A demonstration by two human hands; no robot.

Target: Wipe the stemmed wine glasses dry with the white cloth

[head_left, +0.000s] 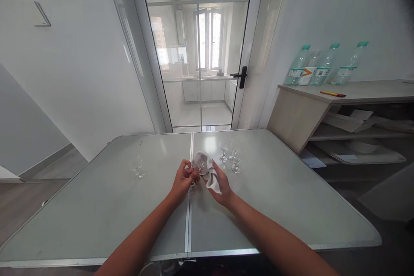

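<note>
My left hand [186,179] pinches a small clear stemmed glass [201,164] near its stem, above the middle seam of the table. Wrapped against the bowl is a white cloth [213,181], which my right hand [222,183] grips; one corner hangs down below the fingers. Part of the glass is hidden by the cloth and fingers. Just beyond my right hand stand several more stemmed glasses [223,155] in a loose group. Another clear glass [139,170] is by itself to the left of my left hand; its exact pose is hard to make out.
The grey folding table [97,215] has a metal edge and a centre seam. Behind it is a glass door [200,103] with a black handle [242,77]. At right, a shelf unit [297,112] carries several plastic bottles [326,67] and a yellow-red pen-like object [333,94].
</note>
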